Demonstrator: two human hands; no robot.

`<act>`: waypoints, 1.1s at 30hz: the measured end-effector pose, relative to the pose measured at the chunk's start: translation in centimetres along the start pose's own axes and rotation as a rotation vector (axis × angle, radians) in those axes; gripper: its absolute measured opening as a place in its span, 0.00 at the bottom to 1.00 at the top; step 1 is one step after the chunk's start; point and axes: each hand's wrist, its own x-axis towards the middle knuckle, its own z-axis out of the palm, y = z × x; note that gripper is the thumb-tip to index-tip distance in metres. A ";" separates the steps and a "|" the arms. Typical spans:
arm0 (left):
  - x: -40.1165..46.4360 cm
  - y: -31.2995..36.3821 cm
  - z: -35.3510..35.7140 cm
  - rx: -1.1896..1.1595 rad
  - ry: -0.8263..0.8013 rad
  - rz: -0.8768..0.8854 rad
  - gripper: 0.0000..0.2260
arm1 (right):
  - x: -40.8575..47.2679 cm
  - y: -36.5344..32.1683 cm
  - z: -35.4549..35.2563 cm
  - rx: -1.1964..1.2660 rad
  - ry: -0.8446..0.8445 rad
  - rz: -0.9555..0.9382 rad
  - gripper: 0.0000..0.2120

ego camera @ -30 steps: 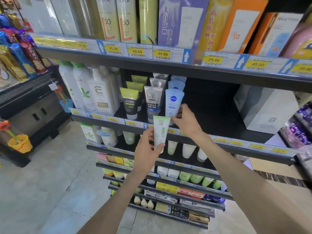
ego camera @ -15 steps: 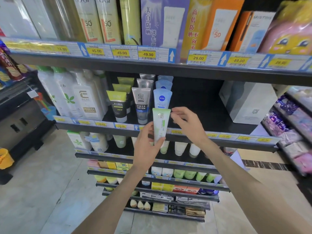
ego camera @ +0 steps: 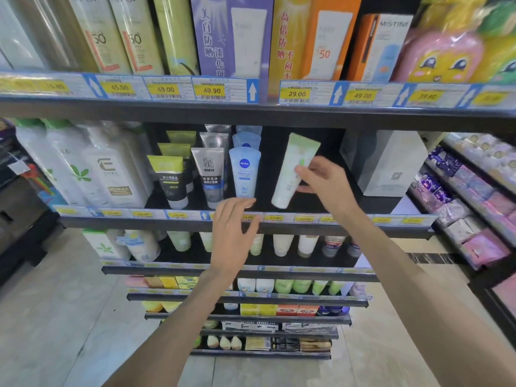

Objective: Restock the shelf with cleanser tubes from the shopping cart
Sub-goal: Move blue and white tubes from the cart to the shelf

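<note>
A white and pale green cleanser tube (ego camera: 290, 177) stands cap down and tilted on the black shelf (ego camera: 279, 227), right of a blue Nivea tube (ego camera: 245, 174). My right hand (ego camera: 324, 182) pinches its middle from the right side. My left hand (ego camera: 233, 233) hovers with relaxed fingers in front of the shelf edge, below the Nivea tube, holding nothing. Left of the Nivea tube stand a grey MEN tube (ego camera: 211, 177) and a yellow-black tube (ego camera: 170, 180), each heading a row. The shopping cart is out of view.
White lotion bottles (ego camera: 111, 169) fill the shelf's left end and a white box (ego camera: 391, 163) stands at its right. Sunscreen boxes (ego camera: 231, 34) line the upper shelf. Lower shelves hold more tubes and boxes. A side rack of purple packs (ego camera: 469, 196) stands at right.
The green tube passed from my left hand to my right hand, which moved it up and right onto the shelf beside the Nivea tube. My left hand let go and opened.
</note>
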 end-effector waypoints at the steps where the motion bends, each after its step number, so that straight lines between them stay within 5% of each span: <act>1: -0.2 -0.7 0.0 0.051 0.008 0.013 0.15 | 0.8 -0.1 -0.2 0.008 0.031 0.003 0.10; 12: -1.0 -3.2 -0.1 0.277 -0.056 0.097 0.18 | 5.4 5.3 0.1 -0.346 0.030 0.021 0.11; 19: -1.3 -3.8 0.4 0.332 -0.027 0.158 0.18 | 5.2 6.1 0.0 -0.433 -0.063 0.135 0.24; 33: -1.2 -4.0 0.6 0.387 -0.020 0.164 0.19 | 11.4 8.5 1.8 -0.522 -0.024 0.086 0.17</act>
